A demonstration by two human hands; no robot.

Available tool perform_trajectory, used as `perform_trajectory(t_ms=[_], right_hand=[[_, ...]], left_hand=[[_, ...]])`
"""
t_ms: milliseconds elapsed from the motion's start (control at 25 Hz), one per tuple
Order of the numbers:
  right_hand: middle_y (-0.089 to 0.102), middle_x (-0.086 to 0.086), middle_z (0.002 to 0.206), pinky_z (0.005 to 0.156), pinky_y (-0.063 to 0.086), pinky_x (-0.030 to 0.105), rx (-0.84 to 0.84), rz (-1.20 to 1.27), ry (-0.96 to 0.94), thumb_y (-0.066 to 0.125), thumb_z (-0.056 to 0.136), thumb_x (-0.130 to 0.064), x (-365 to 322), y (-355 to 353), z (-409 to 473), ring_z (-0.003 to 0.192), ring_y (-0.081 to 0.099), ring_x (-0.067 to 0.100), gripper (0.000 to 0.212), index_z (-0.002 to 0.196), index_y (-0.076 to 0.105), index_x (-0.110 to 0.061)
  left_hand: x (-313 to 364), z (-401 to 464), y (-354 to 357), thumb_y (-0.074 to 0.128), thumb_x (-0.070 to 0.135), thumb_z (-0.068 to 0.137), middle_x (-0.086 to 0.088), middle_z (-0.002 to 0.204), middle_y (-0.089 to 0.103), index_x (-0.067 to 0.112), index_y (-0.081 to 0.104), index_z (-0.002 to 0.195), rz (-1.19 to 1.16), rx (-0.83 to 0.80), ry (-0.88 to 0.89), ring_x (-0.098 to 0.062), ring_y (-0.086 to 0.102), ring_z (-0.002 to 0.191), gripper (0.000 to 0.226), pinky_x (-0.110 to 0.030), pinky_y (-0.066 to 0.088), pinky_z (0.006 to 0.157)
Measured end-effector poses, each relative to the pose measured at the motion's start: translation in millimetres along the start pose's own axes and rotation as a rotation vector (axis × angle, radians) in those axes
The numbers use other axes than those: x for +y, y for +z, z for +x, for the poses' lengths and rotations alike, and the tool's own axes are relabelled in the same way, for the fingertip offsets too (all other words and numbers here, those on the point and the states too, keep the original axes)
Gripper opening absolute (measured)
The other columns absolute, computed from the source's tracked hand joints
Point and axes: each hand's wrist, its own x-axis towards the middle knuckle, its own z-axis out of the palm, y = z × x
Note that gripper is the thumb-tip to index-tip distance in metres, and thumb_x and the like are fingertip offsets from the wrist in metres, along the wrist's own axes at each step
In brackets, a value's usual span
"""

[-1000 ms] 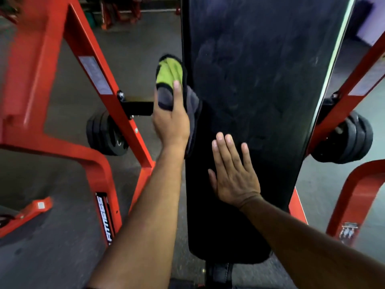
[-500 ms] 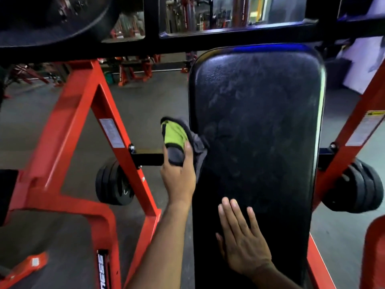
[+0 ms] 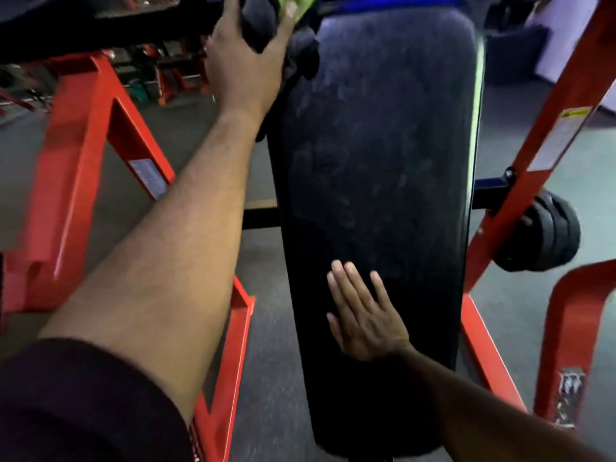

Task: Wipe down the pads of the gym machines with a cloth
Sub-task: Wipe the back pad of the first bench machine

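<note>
**Both hands on bench pad, cloth at top corner**

L hand (image 3: 243,58) is gripping a dark-and-green cloth (image 3: 293,35) at approx 11 o'clock of the frame, fingers curled round it, pressing it vs the upper-left corner of the black pad (image 3: 383,155). Orange frame (image 3: 80,161) is standing at 9 o'clock, beside the L forearm. Pad is running up the centre, surface streaked w/ smears. R hand (image 3: 363,315) is lying flat on the pad's lower part at approx 5 o'clock, fingers straight, grasping nothing. Black weight plates (image 3: 546,235) are hanging at 3 o'clock on the right-hand orange upright.
</note>
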Motion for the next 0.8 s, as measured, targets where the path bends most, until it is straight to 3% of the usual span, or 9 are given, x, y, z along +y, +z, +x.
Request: perform_trajectory(t_ms=[120, 200, 320, 440, 560, 640, 720, 800], right_hand=[[-0.001, 0.012, 0.166, 0.123, 0.005, 0.048, -0.045, -0.017, -0.006, 0.039, 0.099, -0.04, 3.3, -0.6, 2.4, 0.153, 0.005, 0.023, 0.075, 0.156, 0.008, -0.003], [0.0, 0.008, 0.166, 0.124, 0.004, 0.046, -0.063, 0.029, 0.023, 0.047, 0.098, -0.041, -0.5, -6.3, -1.7, 0.153, 0.003, 0.02, 0.078, 0.157, 0.009, -0.007], [0.015, 0.005, 0.164, 0.123, 0.009, 0.045, -0.002, 0.091, 0.163, 0.056, 0.095, -0.04, 2.1, -21.7, 27.7, 0.151, 0.012, 0.019, 0.077, 0.155, 0.02, -0.009], [0.007, 0.016, 0.164, 0.123, 0.007, 0.051, 0.026, 0.086, 0.355, 0.041, 0.099, -0.045, 38.3, -44.3, 98.0, 0.153, 0.004, 0.029, 0.077, 0.155, 0.016, 0.001], [-0.001, 0.019, 0.164, 0.123, 0.006, 0.051, -0.004, 0.029, 0.322, 0.037, 0.099, -0.047, 55.0, -53.4, 122.3, 0.153, -0.003, 0.03, 0.08, 0.155, 0.009, 0.002], [0.001, 0.02, 0.164, 0.123, 0.007, 0.051, 0.0, 0.009, 0.315, 0.036, 0.098, -0.047, 51.6, -48.4, 116.0, 0.153, -0.001, 0.031, 0.079, 0.155, 0.011, 0.002], [0.001, 0.02, 0.164, 0.123, 0.007, 0.051, -0.002, -0.004, 0.311, 0.034, 0.097, -0.046, 49.8, -44.9, 112.8, 0.153, -0.001, 0.031, 0.079, 0.155, 0.01, 0.002], [0.0, 0.02, 0.164, 0.123, 0.007, 0.051, -0.005, 0.0, 0.306, 0.034, 0.097, -0.046, 51.3, -47.3, 117.0, 0.153, -0.001, 0.031, 0.079, 0.155, 0.009, 0.002]], left_hand=[[-20.2, -42.7, -9.1, 0.068, 0.048, 0.081, -0.013, 0.13, 0.064, 0.002, 0.051, 0.139, -0.118, 0.129, 0.012, -0.007, 0.058, 0.119, 0.076, -0.008, 0.039, 0.098], [-28.2, -85.1, -21.3, 0.071, 0.04, 0.082, -0.016, 0.133, 0.061, 0.0, 0.05, 0.138, -0.106, 0.098, 0.034, -0.012, 0.056, 0.121, 0.072, -0.005, 0.033, 0.099], [-48.8, -161.8, -41.2, 0.072, 0.037, 0.082, -0.015, 0.13, 0.064, 0.003, 0.052, 0.137, -0.01, -0.016, 0.035, -0.025, 0.061, 0.116, 0.067, -0.014, 0.039, 0.099], [-58.8, -191.4, -51.6, 0.069, 0.045, 0.082, -0.007, 0.128, 0.066, 0.015, 0.05, 0.139, -0.075, -0.107, -0.043, -0.021, 0.065, 0.115, 0.067, -0.034, 0.05, 0.1], [-40.7, -146.4, -47.4, 0.065, 0.057, 0.079, 0.005, 0.126, 0.066, 0.028, 0.049, 0.137, -0.244, -0.086, -0.196, -0.013, 0.062, 0.117, 0.067, -0.039, 0.05, 0.099], [-20.9, -92.8, -35.8, 0.062, 0.066, 0.076, -0.001, 0.126, 0.067, 0.035, 0.047, 0.137, -0.199, -0.023, -0.262, -0.022, 0.062, 0.117, 0.07, -0.039, 0.051, 0.096], [12.1, -32.9, -21.6, 0.063, 0.069, 0.075, -0.006, 0.126, 0.066, 0.037, 0.047, 0.137, -0.028, -0.074, -0.183, -0.03, 0.061, 0.116, 0.071, -0.04, 0.051, 0.094], [47.6, 16.3, -14.1, 0.065, 0.072, 0.073, -0.004, 0.132, 0.063, 0.041, 0.049, 0.135, 0.283, -0.269, 0.009, -0.032, 0.057, 0.121, 0.071, -0.043, 0.048, 0.099]])
